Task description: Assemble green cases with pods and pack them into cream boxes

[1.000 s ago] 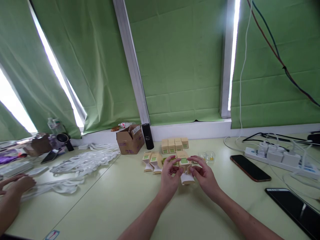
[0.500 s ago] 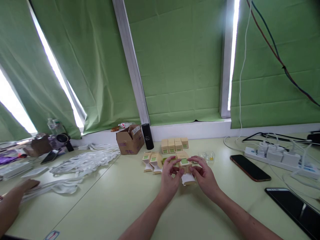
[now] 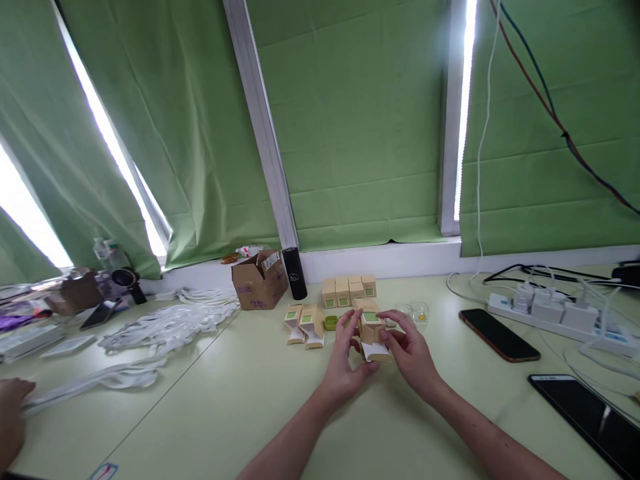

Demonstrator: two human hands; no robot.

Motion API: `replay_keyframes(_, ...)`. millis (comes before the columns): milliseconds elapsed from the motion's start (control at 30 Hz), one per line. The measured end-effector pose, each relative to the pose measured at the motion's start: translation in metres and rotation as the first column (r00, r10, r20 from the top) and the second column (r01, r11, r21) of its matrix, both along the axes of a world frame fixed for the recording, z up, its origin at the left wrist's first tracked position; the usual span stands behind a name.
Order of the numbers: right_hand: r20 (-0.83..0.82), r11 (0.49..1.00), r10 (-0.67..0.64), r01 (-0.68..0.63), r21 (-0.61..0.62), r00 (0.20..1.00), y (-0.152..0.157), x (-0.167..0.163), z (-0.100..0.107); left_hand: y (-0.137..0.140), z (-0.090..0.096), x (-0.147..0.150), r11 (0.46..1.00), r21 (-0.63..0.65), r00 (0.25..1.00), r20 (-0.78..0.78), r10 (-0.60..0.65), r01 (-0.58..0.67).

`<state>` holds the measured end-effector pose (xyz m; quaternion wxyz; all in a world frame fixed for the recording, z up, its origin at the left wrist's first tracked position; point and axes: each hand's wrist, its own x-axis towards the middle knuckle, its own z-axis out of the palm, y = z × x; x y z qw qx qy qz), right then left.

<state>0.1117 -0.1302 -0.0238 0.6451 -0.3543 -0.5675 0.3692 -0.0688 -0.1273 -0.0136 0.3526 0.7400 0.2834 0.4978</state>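
Observation:
Between my hands is a small kraft cardboard box (image 3: 371,333) with a green window and an unfolded flap with a white inside facing me. My left hand (image 3: 345,360) wraps its left side, thumb low by the flap. My right hand (image 3: 407,347) grips its right side with thumb and fingers. Two similar boxes (image 3: 306,320) with open flaps stand to the left. A small green container (image 3: 331,323) sits between them and my left hand. Behind are several closed kraft boxes (image 3: 349,291). Clear round plastic cases (image 3: 419,312) lie beyond my right hand.
A brown carton (image 3: 260,283) and a black bottle (image 3: 295,273) stand by the wall. White straps (image 3: 170,327) spread on the left, where another person's hand (image 3: 15,400) holds one. Two phones (image 3: 500,335) and a white power strip (image 3: 560,320) lie on the right.
My left hand has shifted its thumb down toward the flap, and the green container shows more fully. The other person's hand has moved left along the strap.

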Motion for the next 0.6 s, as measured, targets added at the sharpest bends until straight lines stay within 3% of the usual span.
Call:
replay_keyframes(200,0.003,1.0,0.004,-0.004,0.023,1.0,-0.0008,-0.0014,-0.0004,0.0034,-0.0043,0.0012,0.999,-0.053,0.996,0.091,-0.009,0.014)
replay_keyframes(467,0.038,0.996,0.071,-0.073,0.043,0.997,-0.006,-0.0018,-0.0007,0.0034,-0.001,0.0054,0.966,-0.198,0.944,0.313,-0.101,0.169)
replay_keyframes(600,0.058,0.994,0.085,-0.088,0.06,0.995,-0.0077,-0.0023,-0.0021,0.0029,0.0002,0.007,0.954,-0.242,0.925,0.373,-0.076,0.176)
